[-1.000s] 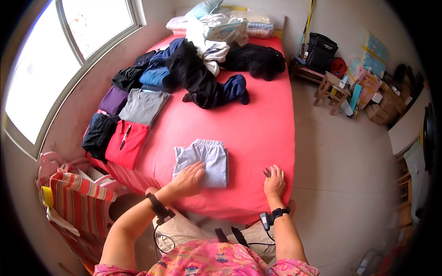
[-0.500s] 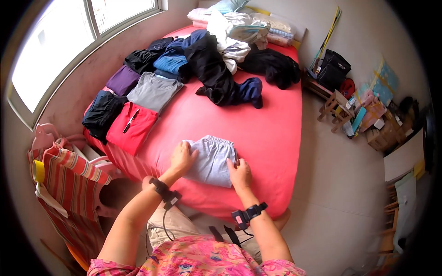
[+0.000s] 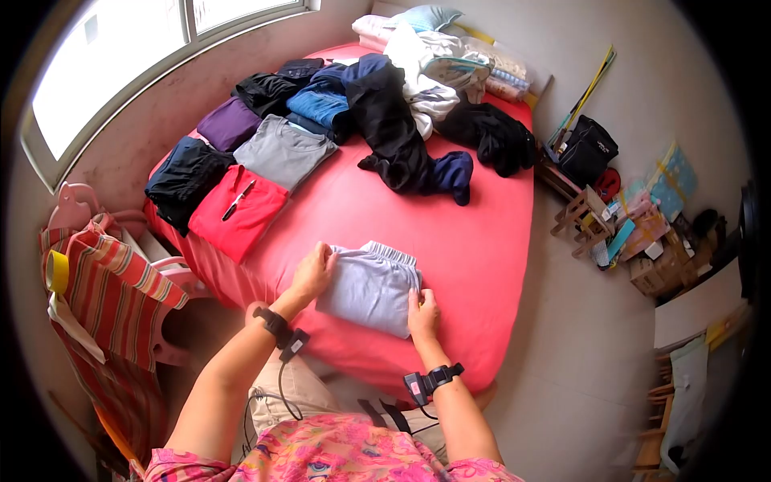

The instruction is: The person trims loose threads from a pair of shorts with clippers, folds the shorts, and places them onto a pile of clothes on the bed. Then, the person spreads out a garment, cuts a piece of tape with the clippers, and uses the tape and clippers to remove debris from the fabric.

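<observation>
Folded light grey-blue elastic-waist pants lie near the front edge of the bed, their gathered waistband pointing away from me. My left hand is closed on their upper left edge. At the right edge, my right hand pinches the cloth between thumb and fingers. Farther left on the bed rests a folded red garment with a black-and-white pen-like item on top. Behind it lies a folded grey shirt.
The bed has a pink-red sheet. Dark folded clothes, a purple garment, jeans and loose black clothes lie toward the window side and back. A striped cloth drapes a pink chair at left.
The camera view has shifted slightly. Both hands keep hold of the pants, whose right side now sits flatter and squarer, with the waistband turned a little clockwise.
</observation>
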Demonstrator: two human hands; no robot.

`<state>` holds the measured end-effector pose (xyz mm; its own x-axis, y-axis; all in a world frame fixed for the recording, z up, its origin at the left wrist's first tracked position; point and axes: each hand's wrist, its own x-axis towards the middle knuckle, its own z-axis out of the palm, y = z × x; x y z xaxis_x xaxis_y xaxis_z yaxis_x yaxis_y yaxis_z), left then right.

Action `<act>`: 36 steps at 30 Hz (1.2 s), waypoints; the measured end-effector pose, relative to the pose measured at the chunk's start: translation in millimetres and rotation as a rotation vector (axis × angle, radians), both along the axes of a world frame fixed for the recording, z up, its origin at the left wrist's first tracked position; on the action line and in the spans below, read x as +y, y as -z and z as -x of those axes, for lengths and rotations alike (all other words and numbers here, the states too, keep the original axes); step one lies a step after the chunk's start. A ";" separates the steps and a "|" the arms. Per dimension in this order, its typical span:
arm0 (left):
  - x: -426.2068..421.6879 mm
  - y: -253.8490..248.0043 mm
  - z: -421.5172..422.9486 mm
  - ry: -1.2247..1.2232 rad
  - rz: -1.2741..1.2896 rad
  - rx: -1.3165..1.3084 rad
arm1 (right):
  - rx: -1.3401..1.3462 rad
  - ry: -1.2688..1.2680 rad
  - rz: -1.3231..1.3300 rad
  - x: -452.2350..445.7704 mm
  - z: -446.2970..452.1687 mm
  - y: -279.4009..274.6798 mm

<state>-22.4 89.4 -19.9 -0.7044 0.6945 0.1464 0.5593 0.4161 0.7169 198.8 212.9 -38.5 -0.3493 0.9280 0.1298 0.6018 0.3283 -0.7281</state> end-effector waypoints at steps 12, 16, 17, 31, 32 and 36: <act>54.9 2.3 -3.9 -0.016 0.117 0.166 | -0.101 0.029 -0.115 38.5 46.7 -14.3; 51.1 8.7 -1.6 -0.030 0.114 0.225 | -0.211 0.016 -0.133 39.9 46.2 5.5; 50.3 8.4 -0.5 -0.037 0.143 0.125 | -0.211 0.018 -0.131 44.2 46.1 7.7; 8.4 -3.7 -33.2 0.384 0.259 0.263 | -0.099 -0.396 -0.345 -10.5 13.4 -4.0; 8.4 1.3 -31.2 0.392 0.265 0.214 | -0.126 -0.392 -0.292 -6.4 12.8 3.4; 11.9 9.1 -25.2 0.421 0.235 0.177 | -0.053 -0.397 -0.231 -0.2 12.3 6.7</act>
<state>2.9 101.3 -28.9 -0.3354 0.9410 0.0442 0.8174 0.2673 0.5103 186.4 212.7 -45.2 -0.6840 0.6696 0.2896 0.4311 0.6912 -0.5800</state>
